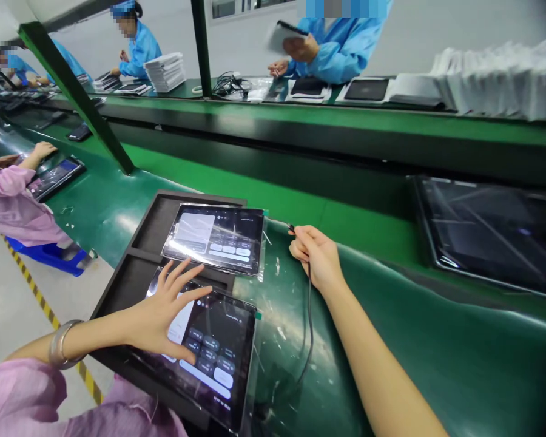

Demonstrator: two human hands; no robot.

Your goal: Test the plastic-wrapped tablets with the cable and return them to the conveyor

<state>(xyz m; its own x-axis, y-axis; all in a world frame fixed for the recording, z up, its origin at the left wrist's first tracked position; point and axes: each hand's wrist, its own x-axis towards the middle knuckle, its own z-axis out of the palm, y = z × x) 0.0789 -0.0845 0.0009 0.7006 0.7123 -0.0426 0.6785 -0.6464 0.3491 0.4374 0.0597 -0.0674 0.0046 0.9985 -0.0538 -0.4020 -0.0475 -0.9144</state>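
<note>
Two tablets with lit screens and clear film lie on a black foam tray (141, 233). My left hand (170, 312) is spread over the near tablet (213, 358), its fingers reaching toward the far tablet (232, 237). Whether the palm touches the glass I cannot tell. To the right of the far tablet, my right hand (316, 255) pinches the plug end of a black cable (310, 321). The plug tip points at the tablet's right edge, with a gap between them. The cable hangs down from my fingers onto the green mat.
Beyond the green bench (282, 309) runs a green conveyor belt (200, 182) carrying a large dark-screened device (491, 230) at right. A green post (79, 100) rises at left. Co-workers in blue and pink handle tablets nearby. White stacks (505, 79) stand across the line.
</note>
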